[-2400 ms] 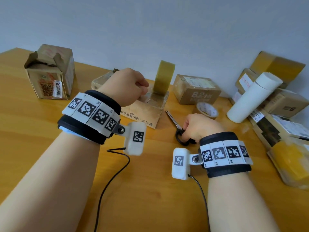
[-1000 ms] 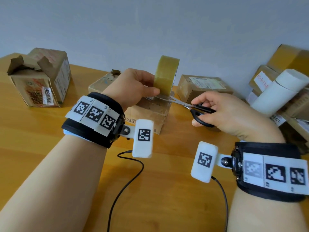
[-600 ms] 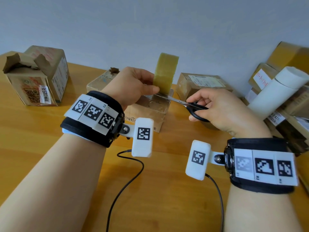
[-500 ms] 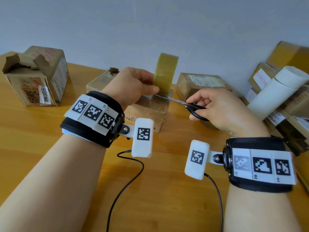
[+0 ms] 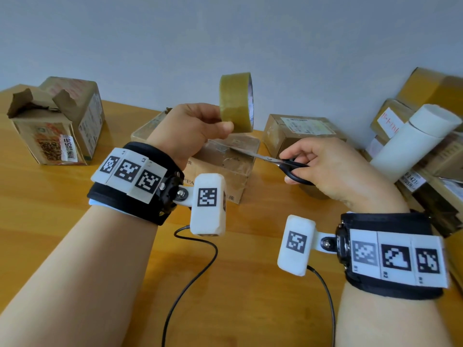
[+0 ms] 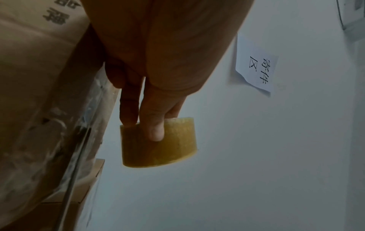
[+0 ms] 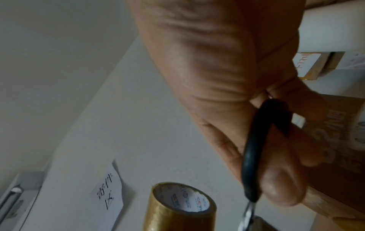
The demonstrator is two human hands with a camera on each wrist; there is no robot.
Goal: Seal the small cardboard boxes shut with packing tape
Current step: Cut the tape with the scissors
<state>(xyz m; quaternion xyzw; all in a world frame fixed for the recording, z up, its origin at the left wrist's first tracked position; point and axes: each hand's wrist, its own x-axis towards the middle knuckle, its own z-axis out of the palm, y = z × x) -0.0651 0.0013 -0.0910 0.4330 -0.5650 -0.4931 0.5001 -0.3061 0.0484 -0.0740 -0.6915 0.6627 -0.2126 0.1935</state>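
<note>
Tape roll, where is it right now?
In the head view the tape roll is centre frame, held up by the left hand above the taped box, left of the scissors in the right hand.

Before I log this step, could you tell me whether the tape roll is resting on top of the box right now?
No, the left hand holds the tape roll lifted clear above the box.

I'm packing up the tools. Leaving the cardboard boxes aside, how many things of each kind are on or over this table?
Tape roll: 1
Scissors: 1
White tube: 1
Total: 3
</note>
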